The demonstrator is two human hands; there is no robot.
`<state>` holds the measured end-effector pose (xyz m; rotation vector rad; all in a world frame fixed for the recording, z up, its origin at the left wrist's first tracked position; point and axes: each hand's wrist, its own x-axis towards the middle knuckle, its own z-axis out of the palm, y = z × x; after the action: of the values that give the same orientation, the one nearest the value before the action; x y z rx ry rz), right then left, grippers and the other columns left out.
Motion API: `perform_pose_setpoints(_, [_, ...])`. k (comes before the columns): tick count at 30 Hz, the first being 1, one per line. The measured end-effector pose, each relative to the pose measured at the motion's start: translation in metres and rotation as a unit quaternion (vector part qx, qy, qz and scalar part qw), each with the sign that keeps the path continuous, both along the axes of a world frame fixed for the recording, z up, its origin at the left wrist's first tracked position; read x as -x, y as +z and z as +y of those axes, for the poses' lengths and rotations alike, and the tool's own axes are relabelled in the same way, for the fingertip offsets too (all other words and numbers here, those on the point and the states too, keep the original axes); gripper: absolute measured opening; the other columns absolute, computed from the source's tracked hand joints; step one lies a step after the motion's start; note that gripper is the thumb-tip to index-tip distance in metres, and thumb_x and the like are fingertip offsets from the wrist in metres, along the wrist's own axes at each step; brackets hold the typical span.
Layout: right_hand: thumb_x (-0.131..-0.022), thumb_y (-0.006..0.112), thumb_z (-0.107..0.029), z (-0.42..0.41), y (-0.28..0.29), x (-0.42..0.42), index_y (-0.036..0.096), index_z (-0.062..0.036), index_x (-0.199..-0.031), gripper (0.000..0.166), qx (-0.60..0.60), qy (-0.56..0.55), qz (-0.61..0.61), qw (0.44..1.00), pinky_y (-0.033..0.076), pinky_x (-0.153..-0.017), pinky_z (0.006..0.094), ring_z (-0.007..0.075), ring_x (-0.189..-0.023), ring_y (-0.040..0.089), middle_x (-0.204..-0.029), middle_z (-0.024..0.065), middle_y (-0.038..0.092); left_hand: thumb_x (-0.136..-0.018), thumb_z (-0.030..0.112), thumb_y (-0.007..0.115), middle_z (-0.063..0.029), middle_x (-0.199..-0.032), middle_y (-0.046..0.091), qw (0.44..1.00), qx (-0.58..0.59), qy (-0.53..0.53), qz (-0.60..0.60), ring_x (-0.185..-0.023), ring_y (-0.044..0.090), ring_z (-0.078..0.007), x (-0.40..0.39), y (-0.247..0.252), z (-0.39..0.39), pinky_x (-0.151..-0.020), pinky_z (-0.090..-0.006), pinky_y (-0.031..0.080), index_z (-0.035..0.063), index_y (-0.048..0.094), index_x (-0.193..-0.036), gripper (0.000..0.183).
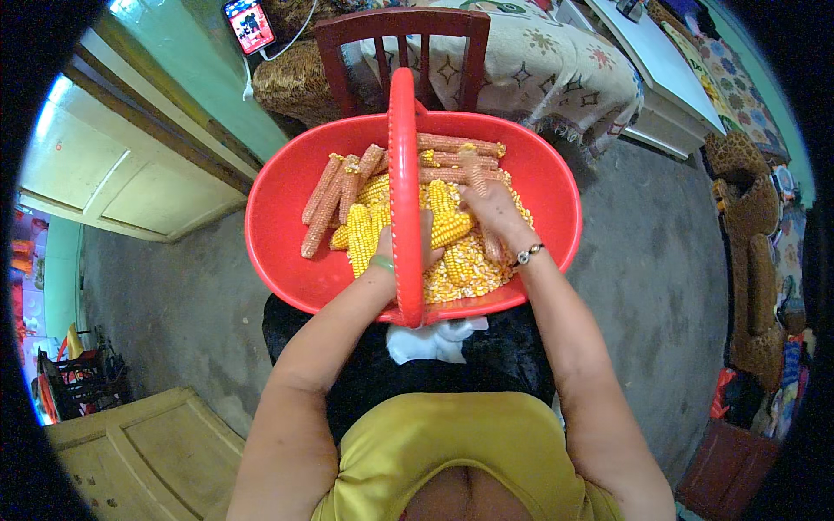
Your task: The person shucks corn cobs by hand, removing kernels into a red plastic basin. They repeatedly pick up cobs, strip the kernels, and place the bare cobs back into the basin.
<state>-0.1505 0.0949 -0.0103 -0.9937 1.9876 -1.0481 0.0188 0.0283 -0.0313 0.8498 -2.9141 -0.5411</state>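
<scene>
A red plastic basket (280,251) with an arched handle (405,195) rests in front of my lap. My left hand (430,242), partly hidden behind the handle, is closed around a yellow ear of corn (453,229). In my right hand (500,211) is a bare corn cob (474,170), slightly blurred, tilted beside that ear. Loose corn kernels (479,280) cover the basket's bottom on the right. More yellow ears (359,238) lie left of the handle. Stripped cobs (322,211) lean at the left, and others (459,143) are stacked along the far side.
Beyond the basket stands a dark red wooden chair (402,23) by a cloth-covered surface (554,78). A lit phone (249,26) with a cable is at the upper left. Pale door panels (124,163) are on the left; a brown patterned sofa (749,260) is at the right.
</scene>
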Motion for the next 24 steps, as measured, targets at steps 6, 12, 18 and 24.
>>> perform_pose_setpoints(6, [-0.077, 0.057, -0.025, -0.002, 0.004, -0.037, 0.055, 0.006, -0.091, 0.034, 0.032, 0.021, 0.231, 0.972, 0.048, -0.068, 0.0465, 0.0407, -0.074, 0.058, -0.074, 0.0284, 0.058, -0.067, 0.034, 0.069, -0.0164, -0.086, 0.056, 0.997, 0.067, -0.021, 0.033, -0.075, 0.059, -0.0325, -0.005, -0.011, 0.004, -0.064, -0.0403, 0.049, 0.0035, 0.045, -0.094, 0.047])
perform_pose_setpoints(12, [-0.078, 0.056, -0.03, -0.021, 0.013, -0.02, 0.059, 0.0052, -0.088, 0.037, -0.051, 0.033, 0.275, 0.959, 0.048, -0.067, 0.0436, 0.0341, -0.069, 0.062, -0.077, 0.0215, 0.062, -0.064, 0.03, 0.072, -0.0139, -0.083, 0.058, 0.993, 0.113, -0.034, 0.025, -0.074, 0.06, -0.0309, 0.0, 0.009, 0.008, -0.062, -0.0395, 0.05, 0.0056, 0.045, -0.09, 0.045])
perform_pose_setpoints(18, [-0.08, 0.054, -0.03, -0.005, -0.016, 0.003, 0.061, 0.0015, -0.088, 0.033, -0.001, -0.004, -0.04, 0.999, 0.046, -0.066, 0.0366, 0.0241, -0.072, 0.061, -0.078, 0.016, 0.063, -0.065, 0.033, 0.07, -0.016, -0.086, 0.06, 0.999, 0.044, 0.005, -0.021, -0.078, 0.061, -0.0317, 0.003, 0.011, 0.003, -0.066, -0.0411, 0.05, 0.0049, 0.046, -0.094, 0.047])
perform_pose_setpoints(24, [-0.078, 0.058, -0.025, 0.01, 0.001, -0.044, 0.052, 0.0072, -0.099, 0.039, 0.058, 0.034, 0.252, 0.965, 0.045, -0.075, 0.0446, 0.0399, -0.082, 0.056, -0.082, 0.0275, 0.057, -0.065, 0.035, 0.07, -0.0164, -0.087, 0.061, 0.995, 0.082, -0.015, 0.052, -0.079, 0.061, -0.0305, 0.002, 0.007, 0.009, -0.066, -0.0405, 0.049, 0.0043, 0.047, -0.095, 0.048])
